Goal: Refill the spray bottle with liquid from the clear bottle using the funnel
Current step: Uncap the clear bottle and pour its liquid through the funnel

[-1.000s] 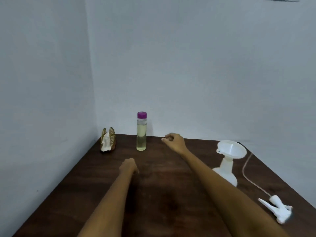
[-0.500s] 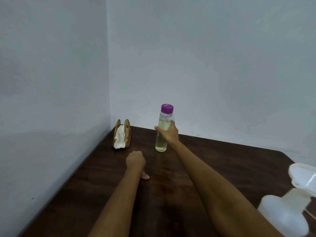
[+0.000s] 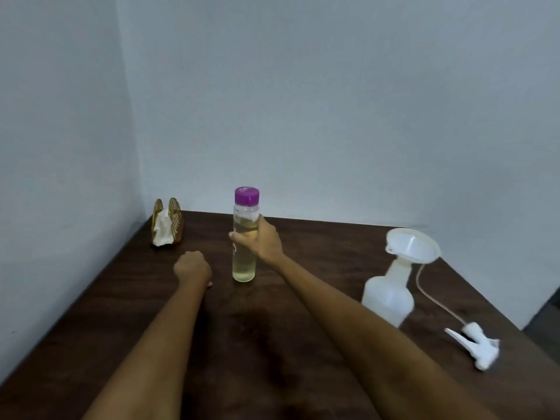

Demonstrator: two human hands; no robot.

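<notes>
The right hand (image 3: 264, 241) wraps its fingers (image 3: 239, 236) and thumb around the middle of the tall clear plastic bottle (image 3: 245, 256), which holds pale yellow liquid and stands upright with its purple screw cap (image 3: 246, 196) still on, above the fingers. Whether the bottle's base touches the dark brown wooden table (image 3: 272, 334) or sits just above it cannot be told. The left hand (image 3: 192, 266) lies just to the left of the gripped bottle, knuckles up, fingers curled under into a loose fist with nothing in it, resting on the table. Well to the right of the gripping fingers stands the translucent white plastic spray bottle (image 3: 388, 297), a white plastic funnel (image 3: 412, 245) seated in its neck. Further right lies the white trigger sprayer head (image 3: 475, 344) with its thin tube, off the bottle. Beyond the left fist, near the wall corner, sits a gold wire napkin holder (image 3: 168, 221) with white tissue.
</notes>
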